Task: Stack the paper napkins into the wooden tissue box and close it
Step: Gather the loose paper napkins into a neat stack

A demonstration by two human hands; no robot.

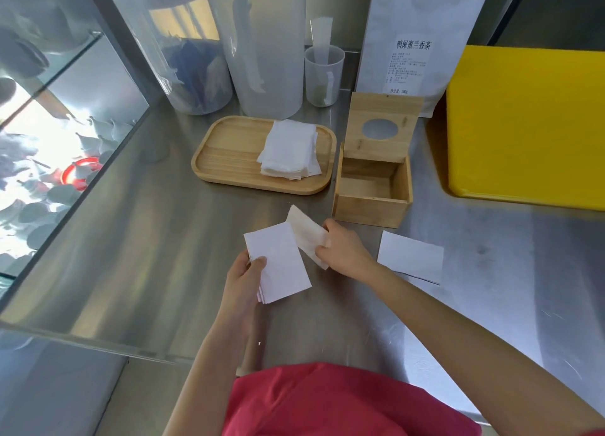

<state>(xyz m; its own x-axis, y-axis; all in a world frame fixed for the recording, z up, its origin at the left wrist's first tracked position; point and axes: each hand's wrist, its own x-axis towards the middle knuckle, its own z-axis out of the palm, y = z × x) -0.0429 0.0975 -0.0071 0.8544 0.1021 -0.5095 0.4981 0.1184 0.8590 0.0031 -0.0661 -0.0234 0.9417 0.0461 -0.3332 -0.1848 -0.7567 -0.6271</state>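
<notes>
The wooden tissue box [370,208] stands on the steel counter, its inside bare, its lid [381,108] with an oval hole tipped up at the back. A pile of white napkins [289,151] lies on the right end of a wooden tray [226,154]. In front of the box, my left hand [244,278] grips a small stack of folded napkins [281,265] by its left edge. My right hand [343,249] pinches a single napkin [307,232], tilted, just right of that stack. One more folded napkin [411,255] lies flat on the counter to the right.
Two tall clear canisters [268,59] and a small measuring cup [322,75] stand behind the tray. A white tea bag pouch [415,26] leans behind the box. A yellow board [530,124] lies at the right. A glass panel [65,141] borders the counter's left.
</notes>
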